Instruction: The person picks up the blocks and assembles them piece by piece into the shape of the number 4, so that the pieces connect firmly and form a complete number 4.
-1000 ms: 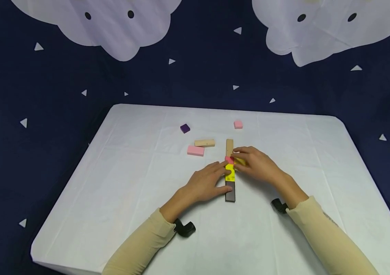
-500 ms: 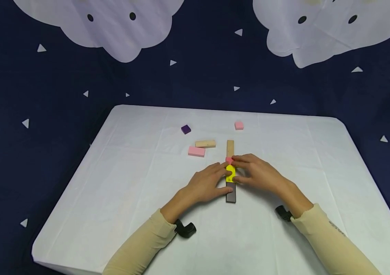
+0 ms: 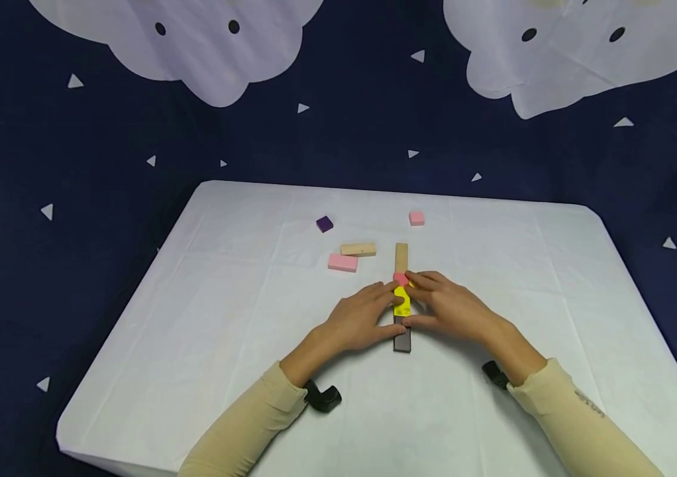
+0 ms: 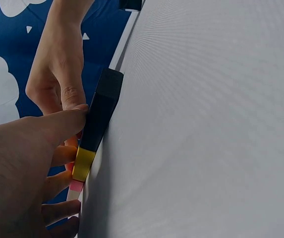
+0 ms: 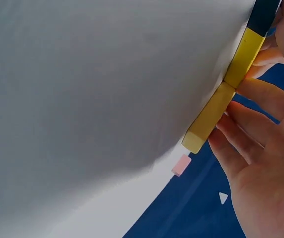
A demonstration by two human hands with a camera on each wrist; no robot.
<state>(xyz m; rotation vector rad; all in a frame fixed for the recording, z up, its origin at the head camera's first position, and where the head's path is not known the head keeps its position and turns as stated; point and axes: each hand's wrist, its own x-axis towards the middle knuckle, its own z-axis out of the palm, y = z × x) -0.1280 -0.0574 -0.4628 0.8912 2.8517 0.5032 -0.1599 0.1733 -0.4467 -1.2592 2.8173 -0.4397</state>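
While two hands meet over a row (image 3: 406,307) of blocks, the fingers lie extended rather than curled, none seen gripping: those of the left hand (image 3: 359,318) reach the row's left side, thumb against the dark block (image 3: 401,343), and those of the right hand (image 3: 454,307) meet its right side, thumb close by the left one. Between them the row lies on a white surface (image 3: 225,291), the dark block nearest the person, then a yellow block (image 3: 404,309), a red block (image 3: 401,278) and a wooden block (image 3: 401,257) at the far end. A second yellow block (image 5: 209,115), plainest from the right wrist, sits along the row's right side under the right fingers.

Apparently wood, some of it painted, the blocks should prove light, stiff and hard to break, though smooth faces may slide and nudge their neighbours askew. The long sides look the surest hold, pinched mid-length between thumb and fingertips.

Farther out lie a long pink block (image 3: 342,263), a loose wooden block (image 3: 358,250) just behind it, a purple block (image 3: 324,224) and a small pink block (image 3: 416,218).

From above, the right fingers hide most of the second yellow block; its contact with the red block is unclear. How firmly each fingertip presses cannot be told. Both sleeves (image 3: 243,424) run out of frame.
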